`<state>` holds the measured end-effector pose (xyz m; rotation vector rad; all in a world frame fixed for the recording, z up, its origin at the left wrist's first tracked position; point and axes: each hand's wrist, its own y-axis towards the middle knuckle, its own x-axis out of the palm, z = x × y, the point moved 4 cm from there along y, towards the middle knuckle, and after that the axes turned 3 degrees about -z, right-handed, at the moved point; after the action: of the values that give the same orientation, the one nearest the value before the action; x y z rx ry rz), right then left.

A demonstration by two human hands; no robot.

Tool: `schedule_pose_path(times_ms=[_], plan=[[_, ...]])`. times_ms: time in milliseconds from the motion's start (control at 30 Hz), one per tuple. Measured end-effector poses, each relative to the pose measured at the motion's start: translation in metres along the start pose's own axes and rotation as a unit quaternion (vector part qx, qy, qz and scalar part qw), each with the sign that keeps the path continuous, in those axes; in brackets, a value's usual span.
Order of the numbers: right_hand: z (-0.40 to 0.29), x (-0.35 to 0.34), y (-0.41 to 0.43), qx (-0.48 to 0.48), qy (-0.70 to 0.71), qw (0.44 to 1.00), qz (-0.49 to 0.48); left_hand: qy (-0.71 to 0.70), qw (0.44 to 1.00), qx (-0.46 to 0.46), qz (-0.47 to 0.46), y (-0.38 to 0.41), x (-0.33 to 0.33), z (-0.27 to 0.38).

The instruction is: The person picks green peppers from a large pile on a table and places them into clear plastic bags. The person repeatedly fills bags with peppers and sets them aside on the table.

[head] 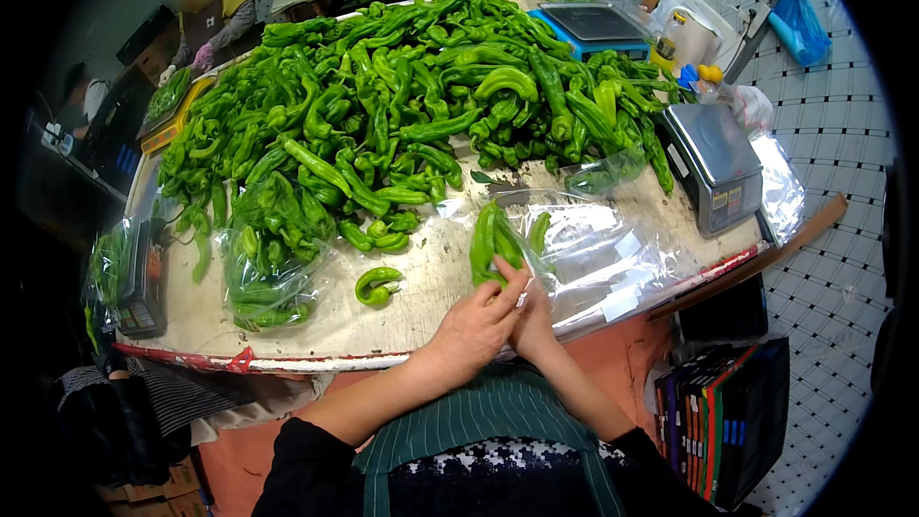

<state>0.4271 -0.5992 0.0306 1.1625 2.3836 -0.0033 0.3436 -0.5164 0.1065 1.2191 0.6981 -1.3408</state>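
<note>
My left hand [470, 327] and my right hand [533, 319] meet at the table's near side, fingertips together at the lower end of a few green peppers [488, 237]. A small white piece shows at my fingertips. Which hand grips what is hard to tell. Clear plastic bags [596, 258] bearing white labels lie flat to the right, with one pepper [538, 233] on or in them. A curled pepper [377, 286] lies alone to the left. Farther left stands a clear bag filled with peppers [273, 258]. Beyond my hands spreads a large heap of green peppers [373, 100].
A scale [714, 151] stands at the table's right edge, a blue scale [596, 25] behind the heap. Another scale [140, 287] with a bagged load is at the left. A person in pink gloves [208, 14] is at the far left. Stacked crates [725, 416] stand on the floor at right.
</note>
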Motion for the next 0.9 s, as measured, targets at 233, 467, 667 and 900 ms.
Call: schedule_pose_path(times_ms=[233,467,667,900], plan=[[-0.002,0.018,0.028,0.047,-0.293,0.945,-0.138,0.005,0.996,-0.049,0.074,-0.006,-0.010,-0.023],[-0.009,0.023,0.024,-0.106,-0.291,0.949,-0.064,-0.018,0.983,0.106,0.151,-0.005,0.012,0.011],[-0.003,0.020,0.054,-0.125,-0.213,0.969,0.022,-0.050,0.986,0.057,0.146,-0.014,0.007,-0.012],[0.010,0.031,0.056,-0.103,-0.354,0.927,-0.069,-0.138,0.979,0.042,0.141,-0.016,0.009,-0.020]])
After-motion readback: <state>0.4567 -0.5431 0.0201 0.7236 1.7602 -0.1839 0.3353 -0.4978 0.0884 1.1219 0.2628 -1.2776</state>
